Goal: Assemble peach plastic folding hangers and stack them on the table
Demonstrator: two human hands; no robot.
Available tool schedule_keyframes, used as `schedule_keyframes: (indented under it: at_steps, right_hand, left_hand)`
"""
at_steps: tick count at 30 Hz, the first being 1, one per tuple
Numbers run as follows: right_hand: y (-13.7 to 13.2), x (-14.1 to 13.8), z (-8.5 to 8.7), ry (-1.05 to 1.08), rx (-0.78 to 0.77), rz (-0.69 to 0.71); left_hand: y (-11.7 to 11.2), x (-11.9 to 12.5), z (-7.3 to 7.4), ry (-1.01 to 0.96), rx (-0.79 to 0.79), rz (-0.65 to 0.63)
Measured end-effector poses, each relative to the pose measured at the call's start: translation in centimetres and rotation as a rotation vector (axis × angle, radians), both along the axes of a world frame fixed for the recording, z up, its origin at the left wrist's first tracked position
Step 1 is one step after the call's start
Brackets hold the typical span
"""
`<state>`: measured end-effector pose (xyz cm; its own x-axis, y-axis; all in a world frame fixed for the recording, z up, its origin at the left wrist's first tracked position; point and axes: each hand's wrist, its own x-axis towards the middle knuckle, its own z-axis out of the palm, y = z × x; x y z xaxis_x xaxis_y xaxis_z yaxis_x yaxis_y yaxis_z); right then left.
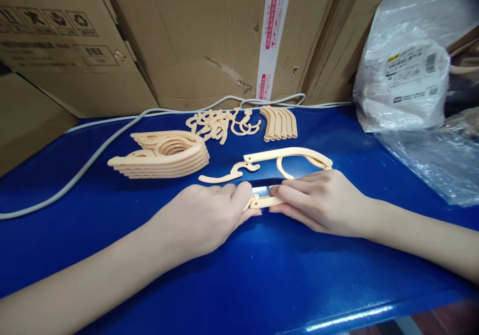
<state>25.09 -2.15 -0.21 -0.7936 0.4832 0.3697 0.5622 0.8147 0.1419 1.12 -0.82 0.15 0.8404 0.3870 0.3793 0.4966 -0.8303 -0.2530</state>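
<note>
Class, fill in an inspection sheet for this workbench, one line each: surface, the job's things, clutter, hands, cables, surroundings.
Surface: blue table top, glossy.
Job's things: peach hanger frame lies flat, its lower bar pinched from both sides; loose hook piece lies by its left end.
Clutter: stack of folded hangers at left; pile of hooks and row of curved arms at the back.
Grippers: left hand and right hand rest on the table top, fingers closed on the hanger frame.
Cables: white cable runs along the back edge and off to the left.
Surroundings: cardboard boxes behind; labelled plastic bag at right.
</note>
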Motion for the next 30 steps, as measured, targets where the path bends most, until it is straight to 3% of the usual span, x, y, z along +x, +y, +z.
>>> schedule_keyframes:
  at_steps: [8, 14, 22, 30]
  right_hand:
    - [-0.14, -0.14, 0.45, 0.033, -0.125, -0.021]
    - [-0.22, 0.07, 0.69, 0.058, -0.329, -0.023]
    - [-0.03, 0.19, 0.80, 0.042, -0.454, -0.044]
    - [-0.05, 0.24, 0.83, 0.042, -0.425, -0.073]
  left_hand:
    - [-0.11, 0.03, 0.67, 0.080, 0.204, -0.012]
    - [-0.27, -0.21, 0.91, 0.125, 0.310, -0.038]
    - [-0.13, -0.36, 0.70, 0.106, 0.317, -0.048]
    - [0.03, -0.09, 0.52, 0.070, 0.274, -0.036]
